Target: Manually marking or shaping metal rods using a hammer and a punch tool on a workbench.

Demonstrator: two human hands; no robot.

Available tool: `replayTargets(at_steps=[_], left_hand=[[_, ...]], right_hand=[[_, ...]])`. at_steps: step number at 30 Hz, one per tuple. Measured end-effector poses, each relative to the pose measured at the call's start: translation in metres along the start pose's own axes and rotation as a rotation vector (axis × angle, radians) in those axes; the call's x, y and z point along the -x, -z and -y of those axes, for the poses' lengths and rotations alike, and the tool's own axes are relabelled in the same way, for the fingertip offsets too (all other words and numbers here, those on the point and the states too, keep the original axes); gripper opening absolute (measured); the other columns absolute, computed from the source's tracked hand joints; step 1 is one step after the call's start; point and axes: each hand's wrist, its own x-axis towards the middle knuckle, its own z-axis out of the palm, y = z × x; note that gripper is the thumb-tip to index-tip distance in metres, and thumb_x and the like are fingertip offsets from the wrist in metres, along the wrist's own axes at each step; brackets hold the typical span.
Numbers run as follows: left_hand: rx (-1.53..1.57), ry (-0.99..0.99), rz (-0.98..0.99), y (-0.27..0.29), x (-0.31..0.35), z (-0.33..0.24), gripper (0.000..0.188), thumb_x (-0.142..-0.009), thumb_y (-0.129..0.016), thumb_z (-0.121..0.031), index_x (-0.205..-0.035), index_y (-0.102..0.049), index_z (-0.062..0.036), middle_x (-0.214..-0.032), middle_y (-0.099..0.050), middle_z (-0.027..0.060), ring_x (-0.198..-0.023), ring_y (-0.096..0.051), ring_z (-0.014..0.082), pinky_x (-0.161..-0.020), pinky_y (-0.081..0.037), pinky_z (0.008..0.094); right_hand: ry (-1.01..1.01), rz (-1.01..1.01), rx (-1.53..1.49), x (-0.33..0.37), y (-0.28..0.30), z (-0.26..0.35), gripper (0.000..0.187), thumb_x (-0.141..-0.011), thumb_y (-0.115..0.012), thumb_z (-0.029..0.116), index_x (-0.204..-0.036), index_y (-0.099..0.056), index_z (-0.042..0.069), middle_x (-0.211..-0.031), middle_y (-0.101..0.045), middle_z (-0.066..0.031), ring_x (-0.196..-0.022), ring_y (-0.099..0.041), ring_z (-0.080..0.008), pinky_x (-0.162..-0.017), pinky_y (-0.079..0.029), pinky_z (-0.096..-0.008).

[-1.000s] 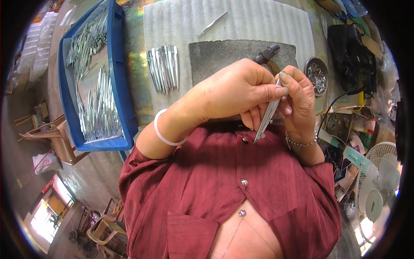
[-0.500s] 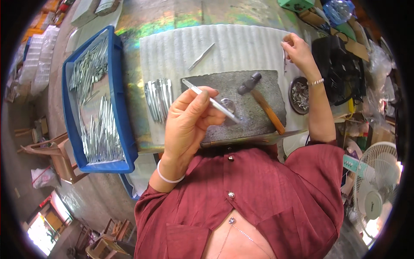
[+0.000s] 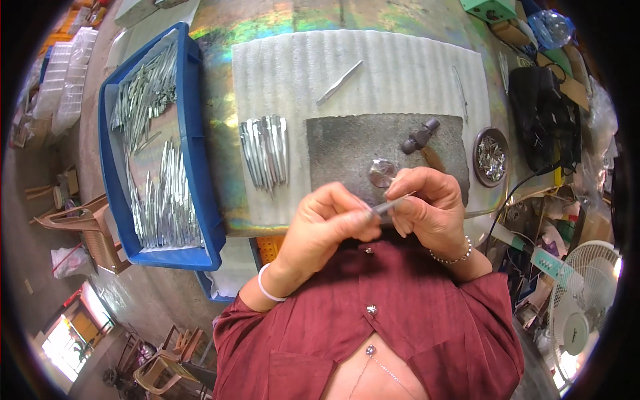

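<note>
— Both hands have come back together near the chest; half a second ago the right one was stretched out to the far edge of the white mat, and the left held the metal strip alone over the grey pad.

— And now?

— Now the left hand pinches one end of the thin metal strip, and the right hand has its fingers closed around the other end. It sits between them, just above the near edge of the surface.

— What's beyond them?

— A grey pad with a hammer lying on it and a small round metal disc just past the fingers. To the left, a bundle of similar strips on the white ribbed mat, and a blue tray holding many more. A little round dish sits to the right of the pad.
</note>
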Motion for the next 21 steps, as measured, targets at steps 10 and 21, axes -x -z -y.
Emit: replayTargets(at_steps=[10, 21], left_hand=[[-0.245, -0.048, 0.16, 0.004, 0.012, -0.008, 0.02, -0.088, -0.06, 0.0, -0.106, -0.051, 0.0011, -0.096, -0.064, 0.0071, -0.086, -0.062, 0.0097, -0.074, -0.05, 0.0229], [-0.009, 0.168, 0.173, 0.007, -0.002, -0.018, 0.019, -0.09, -0.059, -0.003, -0.106, -0.048, -0.0008, -0.093, -0.063, 0.0095, -0.083, -0.065, 0.0165, -0.071, -0.054, 0.0264]], right_hand=[[-0.19, 0.0, 0.203, -0.017, -0.02, 0.003, 0.008, -0.084, -0.067, 0.005, -0.09, -0.064, 0.001, -0.077, -0.061, -0.0002, -0.059, -0.05, -0.0027, -0.05, -0.039, -0.0179], [-0.382, -0.075, 0.161, -0.03, -0.019, 0.005, 0.009, -0.087, -0.065, 0.011, -0.089, -0.063, 0.003, -0.073, -0.06, 0.0014, -0.061, -0.05, -0.0023, -0.051, -0.038, -0.0172]])
